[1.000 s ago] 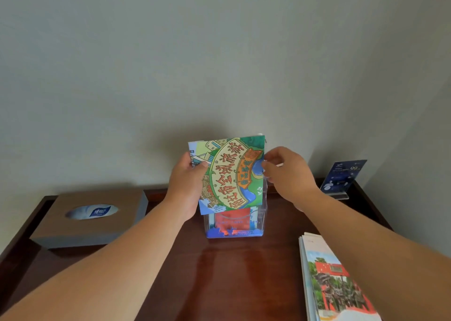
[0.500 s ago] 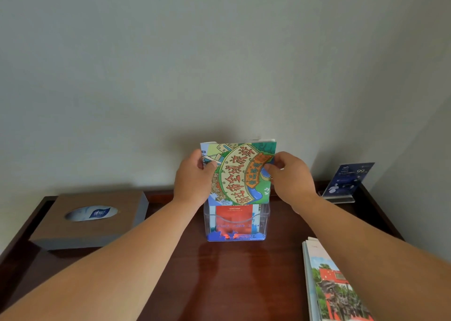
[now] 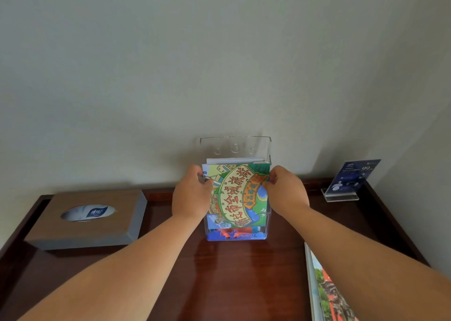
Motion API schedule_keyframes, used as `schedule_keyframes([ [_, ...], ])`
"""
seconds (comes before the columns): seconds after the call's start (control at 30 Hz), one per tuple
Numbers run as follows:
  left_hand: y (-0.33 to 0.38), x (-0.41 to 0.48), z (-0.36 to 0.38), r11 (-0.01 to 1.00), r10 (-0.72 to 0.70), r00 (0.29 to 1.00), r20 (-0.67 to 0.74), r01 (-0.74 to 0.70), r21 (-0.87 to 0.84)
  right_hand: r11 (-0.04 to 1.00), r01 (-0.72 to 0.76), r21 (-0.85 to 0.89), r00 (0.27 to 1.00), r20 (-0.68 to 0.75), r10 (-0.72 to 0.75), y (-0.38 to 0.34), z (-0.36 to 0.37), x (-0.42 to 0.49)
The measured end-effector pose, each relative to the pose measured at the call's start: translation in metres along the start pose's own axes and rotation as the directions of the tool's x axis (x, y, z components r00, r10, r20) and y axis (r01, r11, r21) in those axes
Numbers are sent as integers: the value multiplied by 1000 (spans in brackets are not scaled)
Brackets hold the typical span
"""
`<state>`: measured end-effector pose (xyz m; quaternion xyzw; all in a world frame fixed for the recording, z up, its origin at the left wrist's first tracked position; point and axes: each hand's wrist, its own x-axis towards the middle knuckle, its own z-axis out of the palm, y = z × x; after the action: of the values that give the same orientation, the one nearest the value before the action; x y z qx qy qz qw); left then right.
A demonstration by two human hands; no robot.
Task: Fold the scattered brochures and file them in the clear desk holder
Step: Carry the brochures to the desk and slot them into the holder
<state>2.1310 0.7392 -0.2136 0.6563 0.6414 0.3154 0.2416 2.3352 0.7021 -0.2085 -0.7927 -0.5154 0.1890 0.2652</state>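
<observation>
A clear desk holder (image 3: pixel 235 147) stands at the back of the dark wooden table, against the wall. A folded green and yellow cartoon brochure (image 3: pixel 238 193) sits upright inside its front pocket. My left hand (image 3: pixel 191 195) pinches the brochure's left edge and my right hand (image 3: pixel 286 190) pinches its right edge. Behind it, white folded sheets (image 3: pixel 234 160) stand in the holder. A red and blue brochure (image 3: pixel 235 234) shows through the holder's base. More brochures (image 3: pixel 328 290) lie stacked at the table's front right.
A brown tissue box (image 3: pixel 90 219) rests on the left of the wooden table (image 3: pixel 231 279). A small blue sign in an acrylic stand (image 3: pixel 351 180) is at the back right corner. Walls close in behind and on the right.
Both hands have lowered the cartoon brochure from above the holder down into its front pocket, and it now stands straight instead of tilted.
</observation>
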Motion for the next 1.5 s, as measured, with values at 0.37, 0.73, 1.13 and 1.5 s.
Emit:
schedule_keyframes([
  [0.37,-12,-2,10,985,-24,999,44,16,174,997,-50,-52,997,50,53,12,19,-2],
  [0.73,27,-35,11,944,324,945,-53,-326,-43,998,-48,-40,998,24,49,28,-12,-16],
  [1.13,53,-139,135,999,21,755,655,2,-35,855,-445,-267,879,53,474,167,-71,-100],
  [1.5,68,-188,169,958,-192,606,772,286,14,753,-630,-188,718,229,657,209,-49,-148],
])
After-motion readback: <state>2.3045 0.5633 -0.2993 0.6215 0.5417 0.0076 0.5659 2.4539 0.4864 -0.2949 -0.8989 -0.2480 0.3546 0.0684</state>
